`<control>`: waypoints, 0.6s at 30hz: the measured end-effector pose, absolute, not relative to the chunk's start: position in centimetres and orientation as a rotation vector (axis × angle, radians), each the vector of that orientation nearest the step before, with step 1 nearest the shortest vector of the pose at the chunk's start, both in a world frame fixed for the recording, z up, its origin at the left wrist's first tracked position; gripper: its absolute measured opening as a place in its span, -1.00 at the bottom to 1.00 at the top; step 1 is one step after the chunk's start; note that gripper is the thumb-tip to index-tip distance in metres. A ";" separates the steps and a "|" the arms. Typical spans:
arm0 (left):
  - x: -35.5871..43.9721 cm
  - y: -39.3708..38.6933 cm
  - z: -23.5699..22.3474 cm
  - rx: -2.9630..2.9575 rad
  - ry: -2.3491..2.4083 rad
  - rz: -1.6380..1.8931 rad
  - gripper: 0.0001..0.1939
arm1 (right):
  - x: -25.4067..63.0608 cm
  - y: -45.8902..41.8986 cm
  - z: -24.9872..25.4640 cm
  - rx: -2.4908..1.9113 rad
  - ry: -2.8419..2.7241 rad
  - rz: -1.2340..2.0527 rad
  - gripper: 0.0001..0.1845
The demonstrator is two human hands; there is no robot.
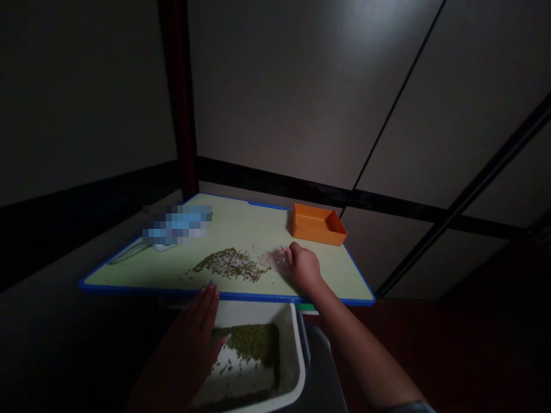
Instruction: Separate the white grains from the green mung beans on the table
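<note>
Loose small green and brown seeds or grains (235,264) lie spread on a pale yellow-green tabletop (241,221) with a blue rim. My right hand (305,267) is closed just right of this pile, low over the surface. Beside its fingertips is a faint, see-through patch with small glints, too blurred to name. My left hand (200,321) is at the table's near edge, over the left side of a white bin (298,350). Its fingers are stretched out and its thumb stands apart. More green grains (256,341) lie inside the bin, which is partly hidden by that hand.
An orange open box (318,225) stands at the table's back right. A pixelated blue item (178,225) lies at the left, with a pale cable (129,251) by it. Large cabinet-like panels (301,86) rise behind the table. A dark grey surface (322,367) is right of the bin.
</note>
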State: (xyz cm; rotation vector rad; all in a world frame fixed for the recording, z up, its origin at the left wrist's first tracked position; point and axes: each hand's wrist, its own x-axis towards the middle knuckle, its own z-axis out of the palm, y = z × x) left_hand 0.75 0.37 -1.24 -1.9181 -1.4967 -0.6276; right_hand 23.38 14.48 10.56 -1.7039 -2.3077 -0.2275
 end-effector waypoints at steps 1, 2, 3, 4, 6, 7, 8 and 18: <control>0.8 0.2 -1.1 -1.920 -1.518 -0.620 -0.24 | 23.1 13.9 10.7 -1.661 -2.351 -0.225 -0.62; 0.9 0.1 -0.9 -1.922 -1.538 -0.607 -0.24 | 22.7 13.3 10.8 -1.646 -2.391 -0.230 -0.63; 1.0 -0.1 -0.7 -1.923 -1.544 -0.594 -0.25 | 22.2 12.7 10.9 -1.637 -2.441 -0.241 -0.63; 1.1 -0.2 -0.6 -1.920 -1.542 -0.587 -0.25 | 21.7 12.1 11.0 -1.611 -2.509 -0.254 -0.63; 1.3 -0.3 -0.3 -1.914 -1.529 -0.584 -0.25 | 20.6 11.4 10.9 -1.530 -2.636 -0.281 -0.62; 1.4 -0.4 -0.1 -1.914 -1.524 -0.581 -0.25 | 20.1 11.2 10.8 -1.488 -2.683 -0.297 -0.61; 1.5 -0.5 0.0 -1.915 -1.519 -0.574 -0.24 | 19.7 11.2 10.8 -1.440 -2.723 -0.309 -0.60; 1.2 -0.7 0.2 -1.960 -1.545 -0.522 -0.22 | 19.9 12.8 10.2 -1.409 -2.716 -0.398 -0.64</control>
